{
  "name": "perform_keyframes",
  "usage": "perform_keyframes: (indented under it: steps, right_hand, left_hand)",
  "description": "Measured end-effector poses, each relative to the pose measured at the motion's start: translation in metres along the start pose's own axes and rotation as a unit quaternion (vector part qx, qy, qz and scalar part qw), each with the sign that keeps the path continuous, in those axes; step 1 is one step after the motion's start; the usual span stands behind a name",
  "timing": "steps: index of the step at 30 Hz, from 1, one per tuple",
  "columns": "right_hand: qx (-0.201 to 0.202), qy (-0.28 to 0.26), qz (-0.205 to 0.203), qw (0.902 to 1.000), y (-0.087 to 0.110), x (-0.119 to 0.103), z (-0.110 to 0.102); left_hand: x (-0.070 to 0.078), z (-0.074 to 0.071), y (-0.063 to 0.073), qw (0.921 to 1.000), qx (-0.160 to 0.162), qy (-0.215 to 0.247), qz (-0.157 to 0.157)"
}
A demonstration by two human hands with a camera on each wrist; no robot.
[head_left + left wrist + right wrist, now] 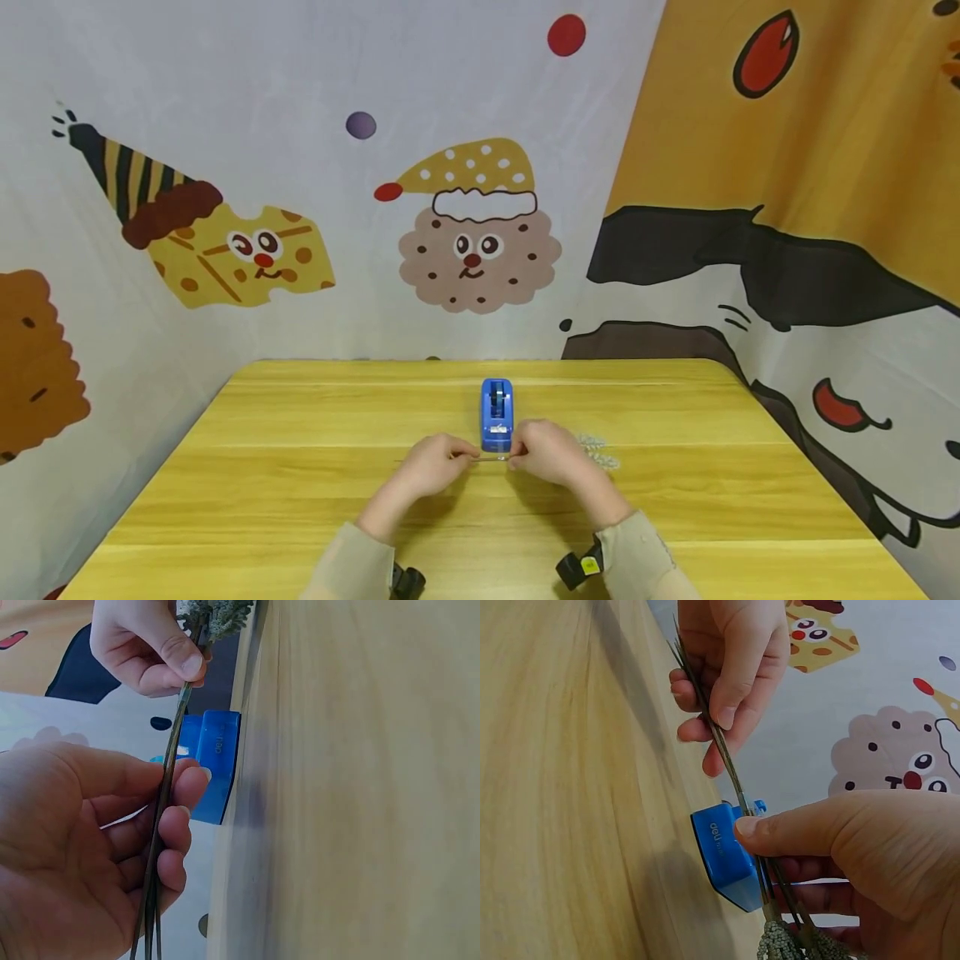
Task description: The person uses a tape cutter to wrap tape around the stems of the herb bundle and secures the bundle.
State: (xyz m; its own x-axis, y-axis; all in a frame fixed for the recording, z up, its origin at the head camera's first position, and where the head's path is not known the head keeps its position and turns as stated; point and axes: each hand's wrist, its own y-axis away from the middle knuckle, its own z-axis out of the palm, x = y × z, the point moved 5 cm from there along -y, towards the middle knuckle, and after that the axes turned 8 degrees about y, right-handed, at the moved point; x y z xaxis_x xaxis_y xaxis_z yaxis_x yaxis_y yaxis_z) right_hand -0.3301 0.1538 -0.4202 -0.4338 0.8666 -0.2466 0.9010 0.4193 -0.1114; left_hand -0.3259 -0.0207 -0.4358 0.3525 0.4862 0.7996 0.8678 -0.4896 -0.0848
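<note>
A small bunch of thin-stemmed sprigs (pixel 491 458) with grey-green tips (pixel 597 451) is held crosswise between both hands. My left hand (pixel 437 463) pinches the bare brown stems (pixel 156 847) between thumb and fingers. Closer to the leafy end, my right hand (pixel 549 451) grips the stems, thumb on top; the tips (pixel 781 941) stick out past its palm. Between the hands, a shiny piece of clear tape (pixel 743 801) shows around the stems. Just behind the bunch stands a blue tape dispenser (pixel 497 417), its front end toward me.
The wooden table (pixel 300 500) reaches to a patterned cloth backdrop (pixel 360 50) with cartoon figures. Dark wrist cameras (pixel 577 568) sit under both cuffs.
</note>
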Motion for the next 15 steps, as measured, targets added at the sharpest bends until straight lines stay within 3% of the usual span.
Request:
perform_keyframes:
  steps: [4,8,15]
  right_hand:
    - [0.008,0.013,-0.005,0.9999,-0.0007,-0.0012,-0.0006]
    - [0.0,-0.002,-0.009,1.0,0.0008,-0.0017,-0.0025]
    - [-0.015,-0.01,0.002,0.9998,0.0023,-0.0026,-0.0064]
  left_hand:
    - [0.0028,-0.0004,0.0009,0.9997,-0.002,-0.022,0.011]
    - [0.0025,-0.0005,0.0005,0.9998,-0.006,-0.015,0.008]
    - [0.0016,-0.0035,-0.0011,0.9996,0.02,-0.014,0.012]
